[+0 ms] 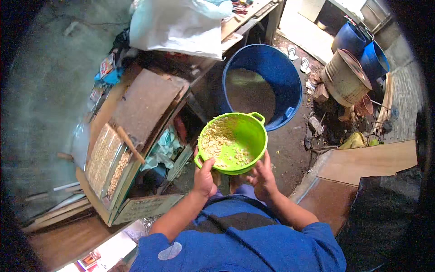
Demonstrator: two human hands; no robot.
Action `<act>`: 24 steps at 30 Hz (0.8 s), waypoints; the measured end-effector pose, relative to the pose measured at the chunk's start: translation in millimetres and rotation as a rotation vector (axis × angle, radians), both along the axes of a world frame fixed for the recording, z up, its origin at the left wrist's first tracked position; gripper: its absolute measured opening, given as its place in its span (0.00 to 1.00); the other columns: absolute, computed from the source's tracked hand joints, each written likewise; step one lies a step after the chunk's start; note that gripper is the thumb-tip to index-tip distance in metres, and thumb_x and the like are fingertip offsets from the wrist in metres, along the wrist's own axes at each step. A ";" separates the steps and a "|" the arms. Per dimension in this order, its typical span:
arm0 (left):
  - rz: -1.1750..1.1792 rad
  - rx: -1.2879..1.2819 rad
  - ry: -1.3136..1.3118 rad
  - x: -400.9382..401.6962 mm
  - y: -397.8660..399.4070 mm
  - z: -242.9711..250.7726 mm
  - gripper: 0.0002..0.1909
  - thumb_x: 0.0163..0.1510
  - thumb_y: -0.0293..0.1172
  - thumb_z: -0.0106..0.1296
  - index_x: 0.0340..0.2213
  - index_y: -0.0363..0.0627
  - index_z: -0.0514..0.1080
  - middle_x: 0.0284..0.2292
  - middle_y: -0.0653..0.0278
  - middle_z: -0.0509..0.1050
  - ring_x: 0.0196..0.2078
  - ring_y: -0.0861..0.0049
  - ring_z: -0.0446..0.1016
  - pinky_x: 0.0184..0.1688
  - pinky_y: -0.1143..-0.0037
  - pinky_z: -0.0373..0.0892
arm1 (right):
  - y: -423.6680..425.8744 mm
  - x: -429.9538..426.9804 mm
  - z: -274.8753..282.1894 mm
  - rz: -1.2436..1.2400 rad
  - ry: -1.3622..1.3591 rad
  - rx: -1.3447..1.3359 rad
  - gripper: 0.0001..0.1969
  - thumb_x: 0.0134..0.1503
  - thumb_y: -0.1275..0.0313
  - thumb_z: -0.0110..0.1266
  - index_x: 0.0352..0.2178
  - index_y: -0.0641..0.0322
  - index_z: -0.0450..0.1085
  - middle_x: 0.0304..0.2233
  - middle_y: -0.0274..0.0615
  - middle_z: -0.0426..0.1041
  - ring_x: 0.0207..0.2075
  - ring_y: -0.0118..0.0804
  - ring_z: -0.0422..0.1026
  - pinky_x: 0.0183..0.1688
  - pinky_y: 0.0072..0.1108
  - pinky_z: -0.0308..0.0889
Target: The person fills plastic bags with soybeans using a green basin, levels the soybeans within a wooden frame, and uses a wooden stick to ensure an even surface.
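A lime-green plastic colander or bowl with two loop handles (253,136) is held in front of my body, tilted. Pale shelled grains or chopped pieces (217,136) lie mostly along its left side and bottom. My left hand (205,175) grips the rim by the left handle, thumb on top. My right hand (263,176) supports the lower right side, its fingers partly hidden behind the bowl. Just beyond the bowl stands a large blue plastic drum (292,85), open at the top, with something brownish or murky at its bottom.
To the left, a wooden bench (149,98) carries a clear container of grains or nuts (103,159) and a wooden stick (131,144). A white plastic bag (176,30) lies beyond. At right are a rusty metal drum (345,78), blue barrels (348,39), flip-flops (305,65) and a wooden panel (377,163).
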State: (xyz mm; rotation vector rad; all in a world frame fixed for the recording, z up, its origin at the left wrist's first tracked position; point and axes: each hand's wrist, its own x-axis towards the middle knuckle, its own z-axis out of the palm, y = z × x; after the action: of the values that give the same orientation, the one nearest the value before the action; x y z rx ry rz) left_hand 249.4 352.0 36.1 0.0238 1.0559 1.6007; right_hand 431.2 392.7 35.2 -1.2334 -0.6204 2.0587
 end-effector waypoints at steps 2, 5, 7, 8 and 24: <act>-0.022 0.070 0.047 3.3 18.7 -25.5 0.39 0.55 0.21 0.44 0.65 0.48 0.43 0.60 0.57 0.58 0.62 0.68 0.59 0.64 0.68 0.55 | 8.0 -7.7 7.2 -0.034 0.100 -0.030 0.47 0.55 0.54 0.58 0.66 0.37 0.34 0.63 0.36 0.52 0.59 0.42 0.60 0.47 0.39 0.68; -0.044 0.039 0.059 23.4 52.1 -35.5 0.39 0.55 0.22 0.45 0.65 0.48 0.42 0.60 0.57 0.58 0.62 0.68 0.58 0.65 0.68 0.54 | 31.9 -13.3 2.4 -0.145 0.117 -0.018 0.44 0.56 0.56 0.58 0.65 0.36 0.37 0.63 0.36 0.53 0.59 0.43 0.60 0.48 0.41 0.68; -0.109 0.096 0.084 30.5 78.3 -43.5 0.41 0.55 0.20 0.46 0.65 0.48 0.39 0.61 0.56 0.55 0.63 0.67 0.56 0.65 0.68 0.54 | 53.2 -15.1 -6.2 -0.223 0.107 0.026 0.42 0.56 0.57 0.58 0.64 0.36 0.39 0.62 0.36 0.53 0.59 0.44 0.60 0.48 0.41 0.68; -0.113 0.071 0.057 36.9 89.8 -49.6 0.42 0.55 0.19 0.46 0.65 0.48 0.38 0.61 0.56 0.54 0.63 0.67 0.56 0.65 0.68 0.54 | 63.1 -13.2 -12.5 -0.242 0.061 0.033 0.40 0.56 0.57 0.58 0.63 0.35 0.41 0.61 0.37 0.55 0.58 0.44 0.61 0.49 0.42 0.68; -0.494 -0.355 0.868 -34.4 210.7 -188.5 0.44 0.53 0.42 0.58 0.63 0.39 0.49 0.62 0.45 0.53 0.64 0.56 0.53 0.65 0.64 0.50 | 290.7 41.7 -145.1 0.001 -1.170 0.417 0.64 0.37 0.63 0.72 0.65 0.62 0.31 0.57 0.61 0.53 0.57 0.56 0.57 0.62 0.36 0.54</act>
State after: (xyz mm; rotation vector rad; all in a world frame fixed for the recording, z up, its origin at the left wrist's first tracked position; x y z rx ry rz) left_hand 215.0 562.7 -152.3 0.7357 1.8116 0.9150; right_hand 473.0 683.4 -109.9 -2.0661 -1.4453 0.9223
